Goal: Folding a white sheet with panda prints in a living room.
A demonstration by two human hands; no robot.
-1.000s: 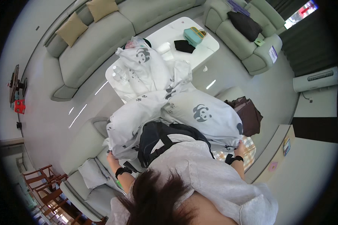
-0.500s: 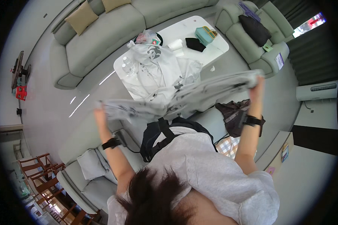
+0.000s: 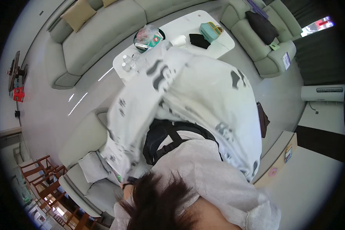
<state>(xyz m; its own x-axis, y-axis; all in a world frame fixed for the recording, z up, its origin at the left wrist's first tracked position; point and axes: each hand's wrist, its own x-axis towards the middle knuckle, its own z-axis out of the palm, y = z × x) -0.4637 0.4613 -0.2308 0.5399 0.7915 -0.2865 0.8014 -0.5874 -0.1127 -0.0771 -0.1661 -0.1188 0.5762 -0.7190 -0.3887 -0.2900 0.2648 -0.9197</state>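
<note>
Billowing wide now, the white printed cloth [image 3: 214,84] is no longer hanging as the narrow band stretched between two raised hands half a second ago, and the left wrist is sitting lower, beside the body. Both the left hand and the right hand are hiding under or behind the fabric, so I cannot tell whether their fingers are gripping its edge; only a bit of left forearm [image 3: 127,191] and a wrist strap [image 3: 132,180] are showing. Handling this well probably means keeping both corners pinched, holding the two sides level and letting the trapped air settle before drawing out creases. From the person's sides the cloth is arching forward and covering the near edge of the white table [image 3: 218,48]. Clear bottles [image 3: 128,63] are standing just beside it by the surface's left corner, so swinging the fabric away from them seems wise. Farther along, a bagged bundle [image 3: 146,35] is resting near the far edge, a white roll [image 3: 177,41] is lying inward of it, and a black cloth [image 3: 199,41] and a teal bag [image 3: 209,33] are sitting toward the right end.
</note>
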